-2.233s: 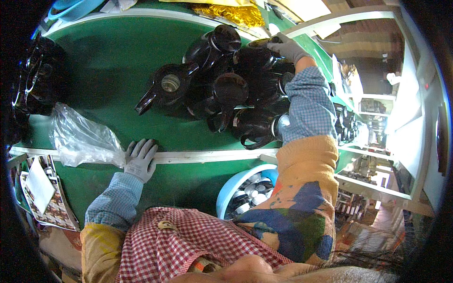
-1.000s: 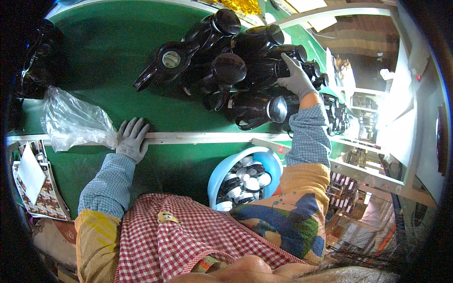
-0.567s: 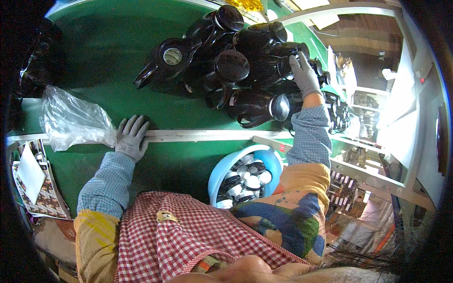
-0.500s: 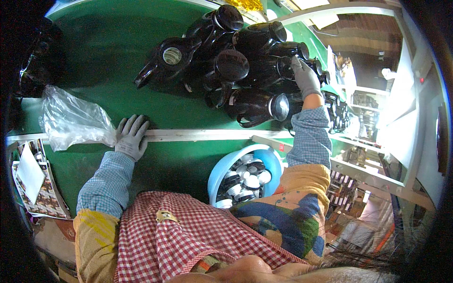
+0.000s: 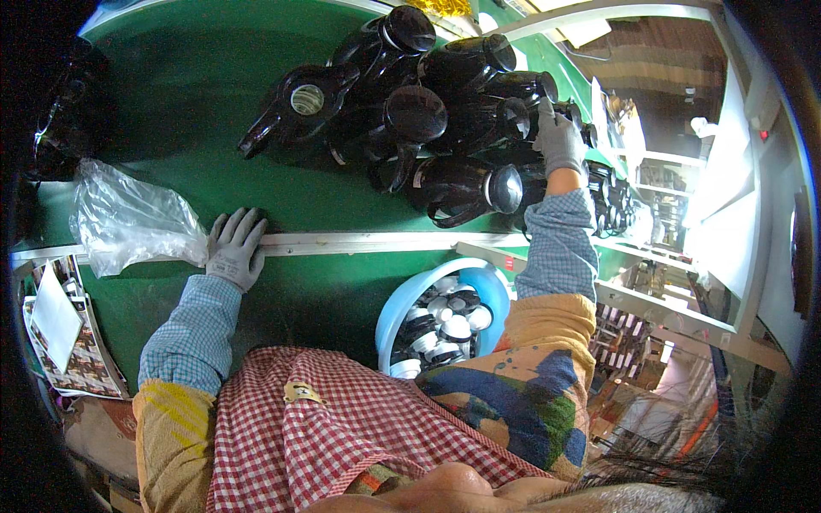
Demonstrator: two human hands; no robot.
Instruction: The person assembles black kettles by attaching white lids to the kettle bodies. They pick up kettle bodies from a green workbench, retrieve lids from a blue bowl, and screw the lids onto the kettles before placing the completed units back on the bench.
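Note:
Black thermal jugs [image 5: 466, 188] lie and stand bunched together on the green worktop, several of them overlapping. Their rounded lids mostly face right. An open-topped black jug [image 5: 291, 107] sits at the left of the bunch, showing its pale inner lining. My gloved right hand [image 5: 561, 141] reaches to the right side of the bunch, one finger stretched out among the lids; whether it touches a jug is unclear. My gloved left hand [image 5: 236, 248] lies flat over the white rail [image 5: 333, 244], fingers spread. A clear plastic bag [image 5: 132, 218] lies right beside it.
A light blue basin [image 5: 395, 303] in front of me holds several black and white lids [image 5: 456, 327]. Printed sheets [image 5: 85, 350] with a white card lie at the left. Dark glossy items [image 5: 60, 111] stand at the far left. White frame bars [image 5: 667, 312] run along the right.
My right hand has shifted slightly right along the jugs, and its finger now points farther up. My left hand stays on the rail. The whole view has shifted a little.

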